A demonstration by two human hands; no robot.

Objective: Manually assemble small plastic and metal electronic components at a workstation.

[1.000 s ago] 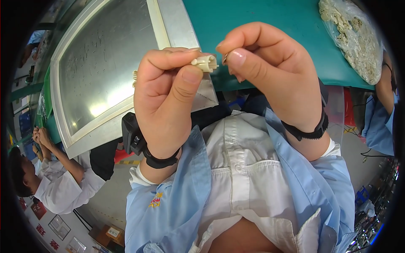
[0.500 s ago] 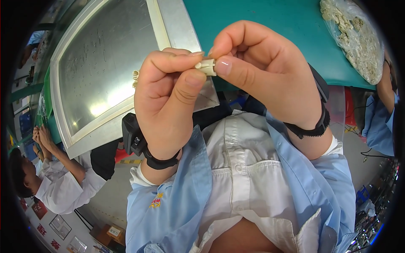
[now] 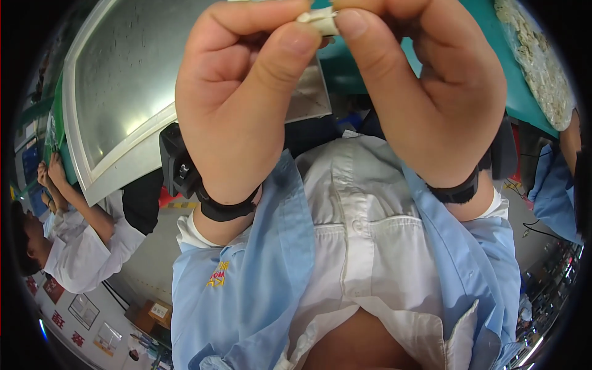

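Head view: the left hand (image 3: 246,105) and right hand (image 3: 425,92) pinch one small cream-white piece (image 3: 320,20) between thumbs and fingertips, held high near the top edge (its shape is mostly hidden). Behind them lie a grey metal tray (image 3: 117,98) and a green table (image 3: 481,43).

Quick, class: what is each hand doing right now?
Left hand: closed, pinching the small white part.
Right hand: closed, pinching the same part.

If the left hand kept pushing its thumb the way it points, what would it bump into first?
Probably the small whitish piece pinched at its tip, then the right hand thumb pressed against it; the left hand has almost no gap there.
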